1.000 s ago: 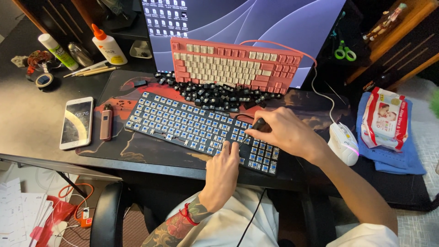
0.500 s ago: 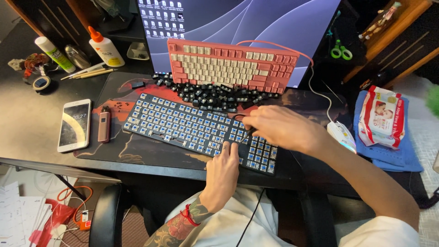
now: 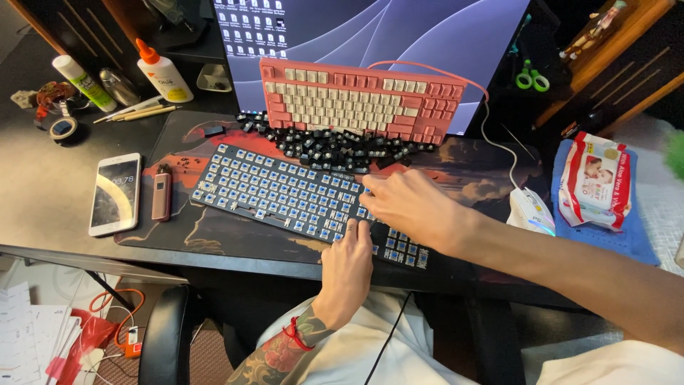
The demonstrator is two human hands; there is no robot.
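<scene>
Both hands (image 3: 377, 228) flat, gripping nothing, on bare keyboard (image 3: 285, 189); caps all off, piled (image 3: 335, 146) behind.

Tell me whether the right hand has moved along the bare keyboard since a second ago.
Yes. The right hand has slid left along the stripped keyboard, away from the white mouse it sat beside earlier. The left hand stays at the front edge.
</scene>
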